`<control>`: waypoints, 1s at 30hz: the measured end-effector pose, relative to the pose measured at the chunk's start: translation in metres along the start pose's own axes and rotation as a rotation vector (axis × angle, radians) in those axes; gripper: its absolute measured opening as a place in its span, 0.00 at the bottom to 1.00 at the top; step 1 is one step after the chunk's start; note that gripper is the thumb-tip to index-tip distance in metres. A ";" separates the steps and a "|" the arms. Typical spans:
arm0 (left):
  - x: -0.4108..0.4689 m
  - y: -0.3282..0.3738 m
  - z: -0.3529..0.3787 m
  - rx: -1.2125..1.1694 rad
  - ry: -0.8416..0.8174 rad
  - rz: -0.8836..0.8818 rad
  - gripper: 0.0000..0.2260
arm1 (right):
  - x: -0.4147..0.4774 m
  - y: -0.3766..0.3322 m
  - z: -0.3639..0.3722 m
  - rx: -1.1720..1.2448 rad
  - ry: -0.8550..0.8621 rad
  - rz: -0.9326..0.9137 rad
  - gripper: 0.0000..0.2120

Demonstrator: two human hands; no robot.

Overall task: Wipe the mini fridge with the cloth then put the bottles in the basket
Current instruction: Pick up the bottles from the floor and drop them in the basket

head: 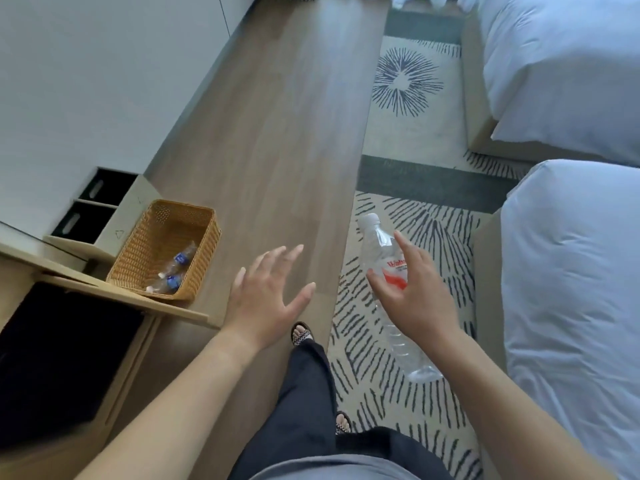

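Observation:
My right hand (422, 306) holds a large clear plastic bottle (375, 244) with a white cap and a red label, tilted over the patterned rug. The thumb and index finger lie loosely across the bottle. My left hand (266, 299) is open with fingers spread and holds nothing, just right of the wooden shelf. A woven wicker basket (180, 206) stands on that shelf with two small blue-labelled bottles (175, 271) lying inside. Below the shelf at lower left is a black front (59, 358), apparently the mini fridge. No cloth is in view.
A wooden shelf edge (166, 308) juts out left of my left hand. Two black drawer boxes (90, 206) sit behind the basket by the white wall. Wood floor (277, 133) runs ahead, the rug (408, 81) lies right of it, and two white beds (571, 271) line the right side.

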State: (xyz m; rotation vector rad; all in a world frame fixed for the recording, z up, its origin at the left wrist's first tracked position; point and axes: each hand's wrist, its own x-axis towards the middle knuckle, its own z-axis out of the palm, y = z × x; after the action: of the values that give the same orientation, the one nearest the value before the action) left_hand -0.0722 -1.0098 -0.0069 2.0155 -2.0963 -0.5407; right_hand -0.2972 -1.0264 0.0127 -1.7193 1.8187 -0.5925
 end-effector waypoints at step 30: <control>0.312 -0.211 -0.122 -0.036 0.217 -0.414 0.34 | 0.427 -0.219 0.129 -0.086 -0.290 -0.259 0.32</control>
State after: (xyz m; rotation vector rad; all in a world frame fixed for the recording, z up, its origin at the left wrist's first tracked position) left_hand 0.1492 -1.3378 -0.0122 2.3770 -1.5431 -0.3909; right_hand -0.0565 -1.4605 0.0197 -2.0006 1.4519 -0.3464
